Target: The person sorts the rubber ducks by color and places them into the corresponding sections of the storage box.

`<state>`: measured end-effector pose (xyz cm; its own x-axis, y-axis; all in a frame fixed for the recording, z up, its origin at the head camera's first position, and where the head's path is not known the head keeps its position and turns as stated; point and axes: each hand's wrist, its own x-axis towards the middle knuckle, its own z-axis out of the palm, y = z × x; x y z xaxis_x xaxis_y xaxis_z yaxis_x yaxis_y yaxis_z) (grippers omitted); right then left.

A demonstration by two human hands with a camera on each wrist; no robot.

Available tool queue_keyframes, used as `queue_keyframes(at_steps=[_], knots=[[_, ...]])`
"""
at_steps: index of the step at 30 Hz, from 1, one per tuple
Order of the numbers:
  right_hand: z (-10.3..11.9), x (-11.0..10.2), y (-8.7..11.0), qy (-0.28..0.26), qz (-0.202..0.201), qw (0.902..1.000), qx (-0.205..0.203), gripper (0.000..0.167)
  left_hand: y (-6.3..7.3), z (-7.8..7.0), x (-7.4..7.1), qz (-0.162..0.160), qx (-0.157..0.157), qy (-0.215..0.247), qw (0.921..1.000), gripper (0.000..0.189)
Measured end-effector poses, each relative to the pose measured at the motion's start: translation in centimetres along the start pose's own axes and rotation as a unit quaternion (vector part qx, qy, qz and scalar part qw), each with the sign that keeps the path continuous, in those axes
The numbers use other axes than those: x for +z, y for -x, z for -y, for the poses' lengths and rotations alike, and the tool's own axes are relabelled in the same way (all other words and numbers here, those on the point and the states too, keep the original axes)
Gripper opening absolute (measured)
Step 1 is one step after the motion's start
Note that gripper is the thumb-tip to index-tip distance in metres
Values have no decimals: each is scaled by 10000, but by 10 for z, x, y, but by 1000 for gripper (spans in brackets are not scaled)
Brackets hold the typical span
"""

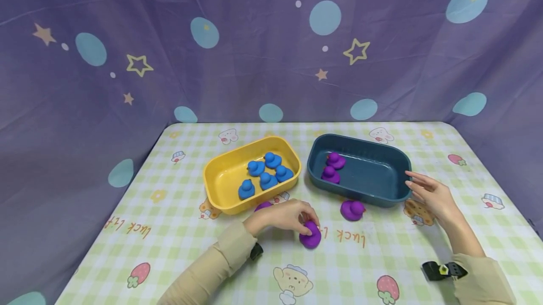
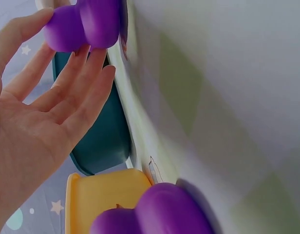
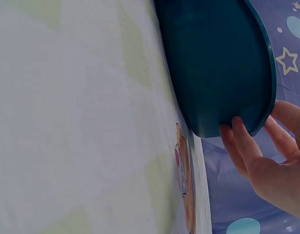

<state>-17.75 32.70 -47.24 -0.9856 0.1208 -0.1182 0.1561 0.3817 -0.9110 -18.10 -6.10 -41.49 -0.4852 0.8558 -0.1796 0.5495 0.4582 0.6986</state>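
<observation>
Between the thumb and fingers of my left hand (image 1: 288, 215) is a purple toy duck (image 1: 310, 238), pinched low over the table. The left wrist view shows this duck (image 2: 101, 24) at the fingertips. My right hand (image 1: 437, 197) has its fingers spread against the right end of the dark teal bin (image 1: 373, 175); in the right wrist view its fingertips touch the bin's end wall (image 3: 213, 124). Two purple ducks (image 1: 336, 160) sit at the bin's left end. Another purple duck (image 1: 353, 210) stands on the table in front. Behind my left wrist, one more purple duck (image 1: 263, 205) is mostly hidden.
To the left of the teal bin stands a yellow bin (image 1: 218, 185) with several blue ducks (image 1: 268, 180) inside. A green checked cloth (image 1: 178, 248) with printed pictures covers the table. Purple curtain fabric (image 1: 254, 74) hangs behind and at the left.
</observation>
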Motion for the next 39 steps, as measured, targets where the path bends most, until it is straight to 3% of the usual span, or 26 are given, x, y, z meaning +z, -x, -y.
queue_keyframes(at_steps=[23,31,39], knots=[[-3,1,-1,-54,-53,10000,4,58,-7,-11,-9,-355,-3,405,9985,21],[-1,1,0,-101,-20,9999,-3,59,-12,-17,-16,-481,157,7,9987,23],[3,1,2,-87,9,10000,29,60,-16,-22,-23,-664,362,5,9971,24]])
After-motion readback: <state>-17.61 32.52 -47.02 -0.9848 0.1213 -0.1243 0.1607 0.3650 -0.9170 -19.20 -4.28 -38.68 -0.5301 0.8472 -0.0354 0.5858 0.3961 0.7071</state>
